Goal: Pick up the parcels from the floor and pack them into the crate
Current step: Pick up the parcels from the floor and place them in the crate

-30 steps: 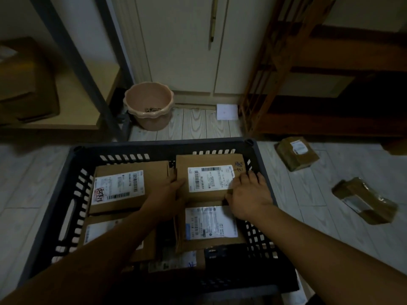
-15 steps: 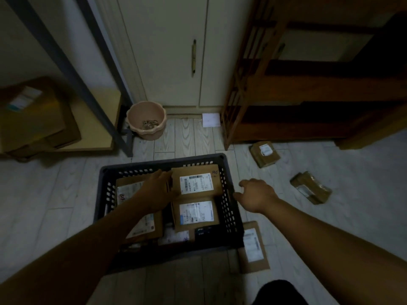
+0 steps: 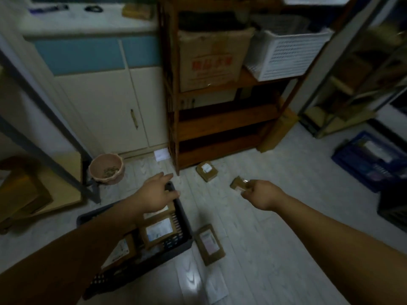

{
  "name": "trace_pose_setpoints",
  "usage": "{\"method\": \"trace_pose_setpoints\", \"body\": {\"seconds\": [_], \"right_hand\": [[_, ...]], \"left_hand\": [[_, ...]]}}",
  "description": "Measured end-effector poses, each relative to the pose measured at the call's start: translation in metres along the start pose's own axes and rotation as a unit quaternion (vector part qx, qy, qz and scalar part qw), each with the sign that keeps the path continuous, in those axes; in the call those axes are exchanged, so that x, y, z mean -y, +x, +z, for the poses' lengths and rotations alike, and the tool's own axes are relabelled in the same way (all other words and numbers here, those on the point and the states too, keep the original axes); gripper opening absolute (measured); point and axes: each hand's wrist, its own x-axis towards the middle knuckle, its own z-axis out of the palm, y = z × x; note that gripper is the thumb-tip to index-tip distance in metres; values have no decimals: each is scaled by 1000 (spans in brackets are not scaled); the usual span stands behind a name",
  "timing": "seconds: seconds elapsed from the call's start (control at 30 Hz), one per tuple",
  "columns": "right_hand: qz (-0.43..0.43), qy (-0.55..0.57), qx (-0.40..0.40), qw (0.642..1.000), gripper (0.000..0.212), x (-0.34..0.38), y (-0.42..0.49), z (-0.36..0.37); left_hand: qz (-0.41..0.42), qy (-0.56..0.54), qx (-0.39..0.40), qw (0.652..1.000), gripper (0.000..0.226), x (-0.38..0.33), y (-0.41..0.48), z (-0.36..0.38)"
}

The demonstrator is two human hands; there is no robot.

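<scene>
Inspector: Withdrawn from the crate (image 3: 182,219) since the earlier frame, the right grip (image 3: 259,193) is now found out over the floor at the taped parcel (image 3: 237,183). Its fingers are curled on the near end, pinching it.
Clerk: And the left grip (image 3: 157,193)?
Inspector: Spread above the crate's far corner, nothing taken.
Clerk: Handling?
Inspector: The parcel is judged light and stiff. Slip is to be expected on the glossy tape, so hold is best taken across the short sides. A labelled parcel (image 3: 207,171) is noted by the wooden shelf (image 3: 220,126), and a flat parcel (image 3: 210,244) just beside the crate
</scene>
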Motion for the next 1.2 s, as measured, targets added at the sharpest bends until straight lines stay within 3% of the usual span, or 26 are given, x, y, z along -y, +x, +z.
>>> {"method": "trace_pose_setpoints", "body": {"seconds": [0.27, 0.47, 0.67, 0.93, 1.1, 1.2], "right_hand": [[19, 6, -18, 1000, 56, -171, -18, -56], [-4, 43, -22, 999, 63, -231, 3, -82], [-6, 55, 12, 998, 66, -247, 68, -86], [20, 112, 58, 992, 65, -285, 184, -79], [44, 156, 98, 982, 68, -320, 257, -59], [53, 183, 130, 973, 70, -340, 305, -37]], "left_hand": [[28, -13, -7, 1000, 76, -175, 21, 57], [46, -24, -2, 999, 74, -243, 49, 86], [6, -81, 16, 997, 73, -250, 111, 95], [-48, -92, 31, 994, 54, -251, 234, 127], [-99, -112, 36, 988, 61, -262, 285, 160], [-151, -141, 36, 978, 77, -246, 326, 195]]}}
